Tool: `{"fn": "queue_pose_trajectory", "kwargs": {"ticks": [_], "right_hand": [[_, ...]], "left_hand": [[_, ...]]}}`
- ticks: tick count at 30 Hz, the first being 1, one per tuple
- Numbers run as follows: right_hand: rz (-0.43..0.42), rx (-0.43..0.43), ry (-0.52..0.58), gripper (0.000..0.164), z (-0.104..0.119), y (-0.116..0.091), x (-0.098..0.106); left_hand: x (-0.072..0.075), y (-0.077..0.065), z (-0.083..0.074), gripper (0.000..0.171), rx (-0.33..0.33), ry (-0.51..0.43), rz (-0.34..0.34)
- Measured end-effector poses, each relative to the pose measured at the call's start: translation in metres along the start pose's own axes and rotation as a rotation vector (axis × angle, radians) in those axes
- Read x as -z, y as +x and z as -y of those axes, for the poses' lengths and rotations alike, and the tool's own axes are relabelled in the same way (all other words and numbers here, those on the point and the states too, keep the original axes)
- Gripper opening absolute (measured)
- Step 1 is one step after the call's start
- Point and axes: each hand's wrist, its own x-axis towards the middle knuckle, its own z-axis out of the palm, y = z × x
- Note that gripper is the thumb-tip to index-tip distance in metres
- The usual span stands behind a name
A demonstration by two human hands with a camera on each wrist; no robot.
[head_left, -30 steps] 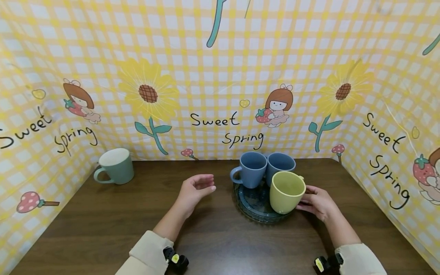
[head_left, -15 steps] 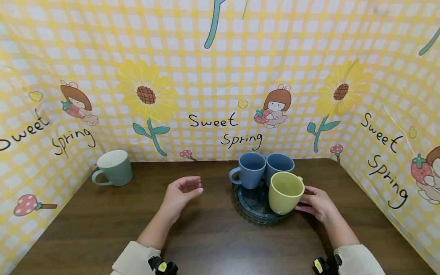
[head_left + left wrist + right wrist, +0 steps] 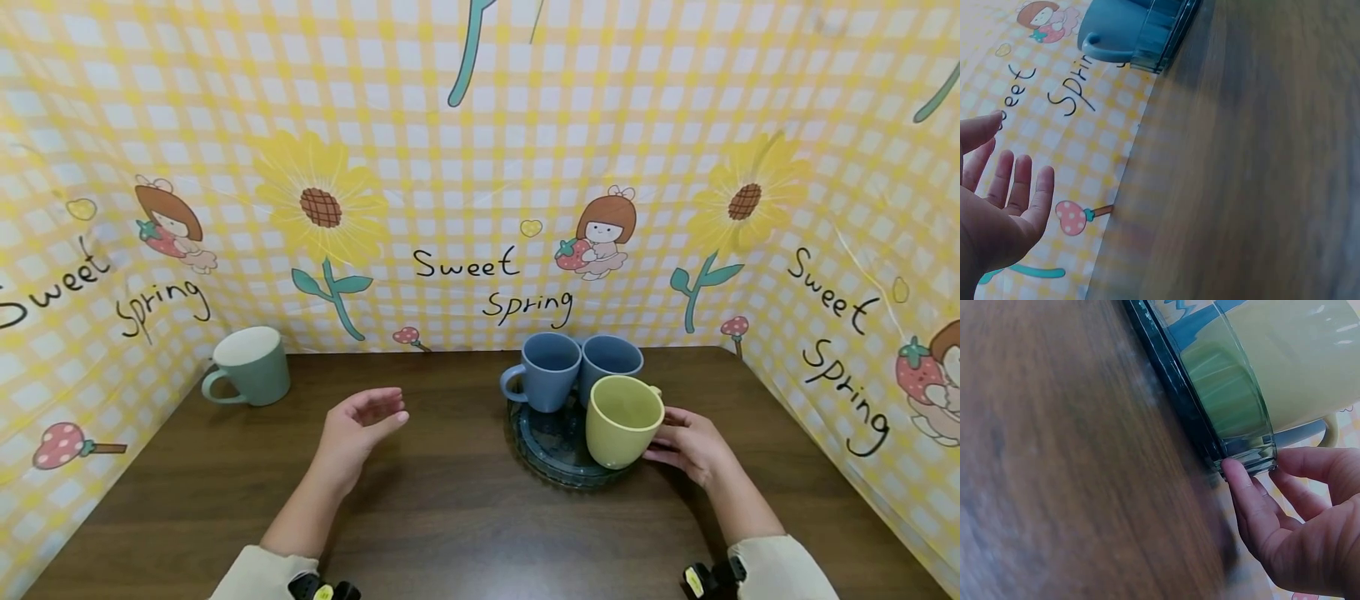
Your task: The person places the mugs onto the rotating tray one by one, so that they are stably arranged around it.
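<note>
A round dark glass tray stands on the wooden table and bears three mugs. Two are blue, a left blue mug and a right blue mug behind it; the yellow mug is nearest me. My right hand is at the tray's right edge. In the right wrist view, its thumb and index finger grip the glass rim below the yellow mug. Left of the tray, my left hand hovers with loosely bent fingers and nothing in them.
A green mug with a pale inside stands at the table's back left, its handle to the left. Checked yellow cloth rises along the back and both sides of the wooden table.
My left hand has moved left, away from the tray. The right hand, the tray and the mugs stay where they were.
</note>
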Motion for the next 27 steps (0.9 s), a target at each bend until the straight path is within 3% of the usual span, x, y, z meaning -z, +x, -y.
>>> {"fn": "queue_pose_trajectory", "kwargs": {"ticks": [8, 16, 27], "right_hand": [[0.001, 0.003, 0.012, 0.03, 0.0, -0.001, 0.0], [0.002, 0.005, 0.011, 0.027, 0.0, -0.001, 0.0], [-0.01, 0.004, -0.006, 0.038, 0.0, -0.001, -0.001]], "left_hand": [[0.019, -0.006, -0.003, 0.04, -0.043, -0.015, -0.041], [0.036, -0.01, -0.005, 0.027, -0.101, -0.062, -0.071], [0.054, -0.02, -0.005, 0.027, -0.108, -0.061, -0.091]]}}
